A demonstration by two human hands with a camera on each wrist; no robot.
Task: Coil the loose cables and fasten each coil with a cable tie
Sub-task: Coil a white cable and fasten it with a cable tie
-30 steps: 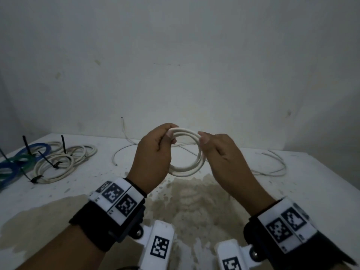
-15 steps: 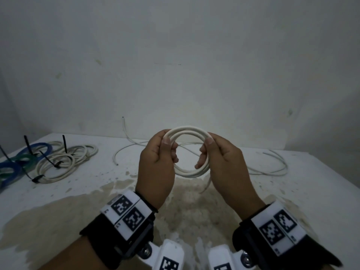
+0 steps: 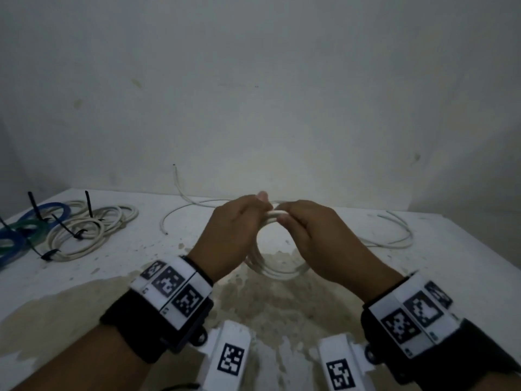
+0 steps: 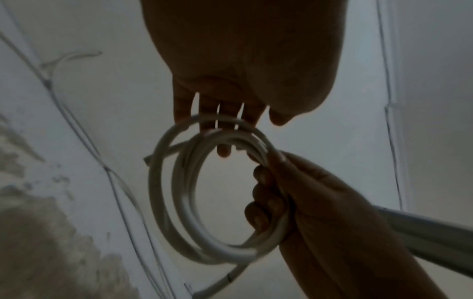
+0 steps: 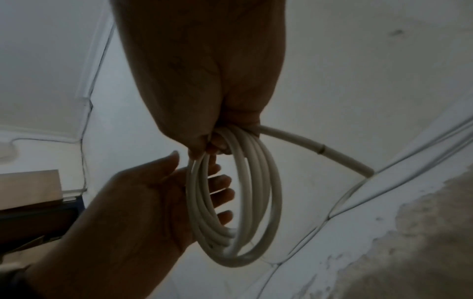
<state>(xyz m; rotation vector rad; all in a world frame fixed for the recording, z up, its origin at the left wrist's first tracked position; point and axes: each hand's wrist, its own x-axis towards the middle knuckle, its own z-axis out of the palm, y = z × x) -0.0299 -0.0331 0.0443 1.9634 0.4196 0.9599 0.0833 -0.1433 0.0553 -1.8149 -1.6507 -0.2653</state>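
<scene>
Right hand (image 3: 313, 238): my fingers are curled round the top of the white cable coil (image 5: 235, 202), gripping it.
Left hand (image 3: 234, 235): fingers straight and spread, flat against the coil's side, clasping nothing.
Coil look: several white loops, bunched.
Coil position: held above the stained table (image 3: 282, 311), hanging down from my grip.
Loose tail (image 5: 317, 150): sticks out sideways from my right fist.

Coil (image 3: 277, 270) top hidden behind hands; blue coils (image 3: 11, 244) cut off left.
</scene>
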